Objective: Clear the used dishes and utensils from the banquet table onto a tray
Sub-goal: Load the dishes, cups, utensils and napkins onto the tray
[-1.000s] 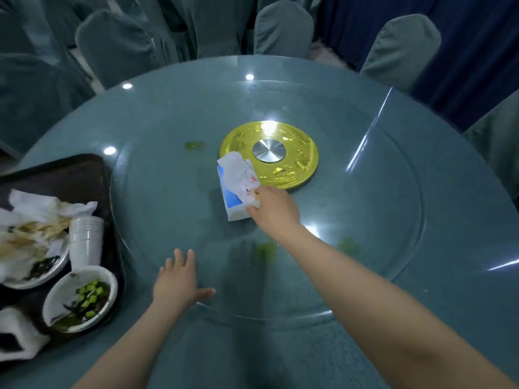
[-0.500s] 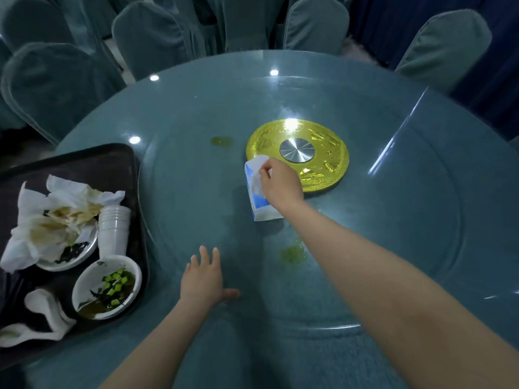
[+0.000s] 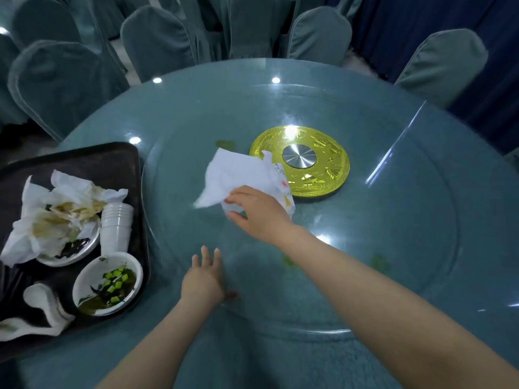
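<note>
Fingers of the right hand (image 3: 257, 213) are curled around a thin white tissue (image 3: 233, 175), which is pinched at its lower edge and held above the glass turntable (image 3: 393, 220), just in front of a tissue box (image 3: 282, 182) beside the round gold centre disc (image 3: 323, 175). The right arm is stretched forward across the table. The left hand (image 3: 203, 282) is laid flat on the glass, fingers straight and slightly spread. On the black tray (image 3: 112, 164) at the left are seen crumpled stained napkins (image 3: 56, 214), stacked white plastic cups (image 3: 116, 227), a bowl (image 3: 108, 283) of green scraps and a white spoon (image 3: 42, 304).
</note>
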